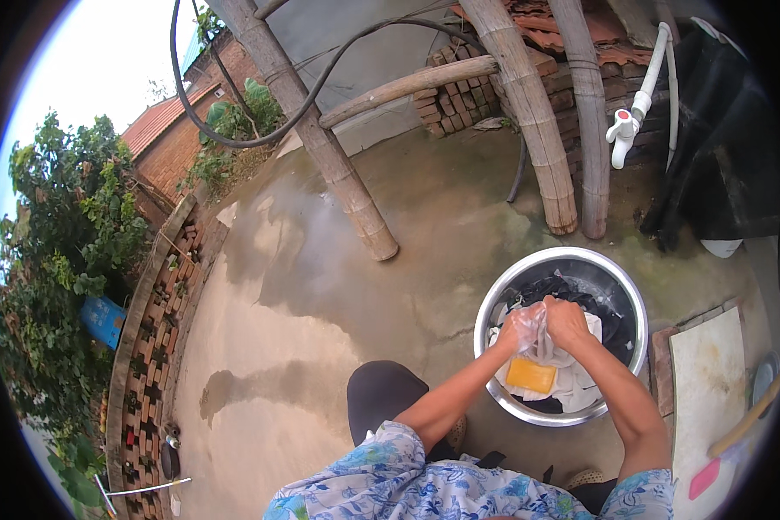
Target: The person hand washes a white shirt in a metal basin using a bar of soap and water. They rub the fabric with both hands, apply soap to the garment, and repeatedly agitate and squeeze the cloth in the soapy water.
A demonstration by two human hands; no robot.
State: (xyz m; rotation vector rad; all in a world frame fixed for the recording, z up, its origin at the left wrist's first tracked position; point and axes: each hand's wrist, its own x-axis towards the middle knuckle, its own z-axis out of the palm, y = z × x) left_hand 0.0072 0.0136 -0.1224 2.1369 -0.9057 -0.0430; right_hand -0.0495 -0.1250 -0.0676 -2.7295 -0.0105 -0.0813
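A round metal basin (638, 331) stands on the wet ground in front of me, with dark cloth (617, 325) and white cloth (575, 388) in it. Both of my hands are above the basin, close together, gripping a bunched part of the white cloth. White suds cover the fingers of my left hand (523, 328). My right hand (564, 322) is closed on the cloth just beside it. A yellow-orange bar of soap (531, 376) lies on the white cloth below my hands, touched by neither of them.
A white plastic tap (622, 136) hangs at the upper right beside black sheeting (734, 149). Wooden posts (543, 130) stand beyond the basin. Right of it lie a pale slab (708, 390), a brick (663, 357) and a pink object (704, 479). A low brick wall (149, 364) runs along the left.
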